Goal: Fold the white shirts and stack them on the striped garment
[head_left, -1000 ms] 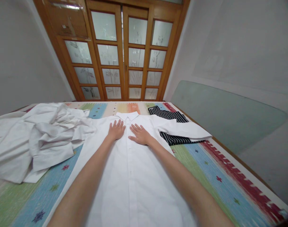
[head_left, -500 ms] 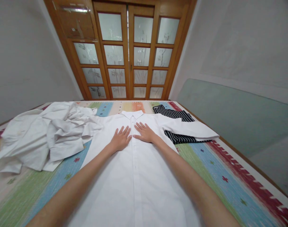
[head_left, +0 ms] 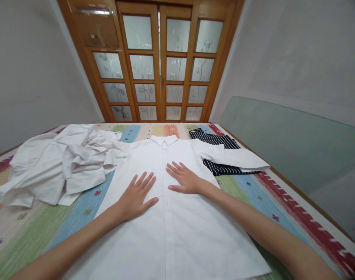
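Note:
A white button-front shirt (head_left: 154, 241) lies spread out, front side up, its collar at the far end. Its right-hand sleeve stretches out over a black-and-white striped garment (head_left: 221, 169). My left hand (head_left: 139, 197) rests on the shirt left of the button strip, palm down with fingers spread. On the other side of the strip, a little farther up, my right hand (head_left: 183, 179) lies flat on the cloth with its fingers apart. Neither hand grips anything. A crumpled heap of white clothing (head_left: 57, 163) sits to the left and meets the shirt's left-hand sleeve.
Beneath everything is a colourful striped bed cover (head_left: 37, 229). A pale green padded board (head_left: 282, 136) borders the right side along the wall. Wooden doors with glass panes (head_left: 162, 66) stand beyond the far edge.
Both hands have slid down the shirt towards me, the left one farther, and they are wider apart. More of the shirt's lower right hem now shows.

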Motion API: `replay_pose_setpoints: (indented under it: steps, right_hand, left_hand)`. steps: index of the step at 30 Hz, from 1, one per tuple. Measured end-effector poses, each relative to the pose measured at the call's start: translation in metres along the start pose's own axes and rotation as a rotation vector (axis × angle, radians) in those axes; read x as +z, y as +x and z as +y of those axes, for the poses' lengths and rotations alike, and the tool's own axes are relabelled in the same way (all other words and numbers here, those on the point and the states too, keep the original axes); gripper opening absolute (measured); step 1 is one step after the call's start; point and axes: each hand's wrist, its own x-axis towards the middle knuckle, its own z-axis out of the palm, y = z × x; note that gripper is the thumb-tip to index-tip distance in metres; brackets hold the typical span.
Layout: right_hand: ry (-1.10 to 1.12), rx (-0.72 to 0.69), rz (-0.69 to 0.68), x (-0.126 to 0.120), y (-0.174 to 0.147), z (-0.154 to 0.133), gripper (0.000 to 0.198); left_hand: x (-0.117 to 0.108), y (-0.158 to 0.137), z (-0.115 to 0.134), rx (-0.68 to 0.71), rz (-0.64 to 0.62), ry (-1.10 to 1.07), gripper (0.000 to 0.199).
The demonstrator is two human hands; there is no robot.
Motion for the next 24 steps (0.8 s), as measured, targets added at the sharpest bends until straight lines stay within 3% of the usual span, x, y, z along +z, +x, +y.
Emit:
replay_pose_setpoints:
  steps: [13,24]
  right_hand:
    - [0.144,-0.240,-0.080,-0.011,-0.066,-0.058,0.084]
    - [0.314,-0.303,-0.203,-0.032,-0.118,-0.092,0.080]
  left_hand:
    - [-0.034,-0.050,0.033,0.205,-0.086,-0.119,0.084]
    - [-0.057,-0.096,0.035,0.172,-0.166,-0.194,0.096]
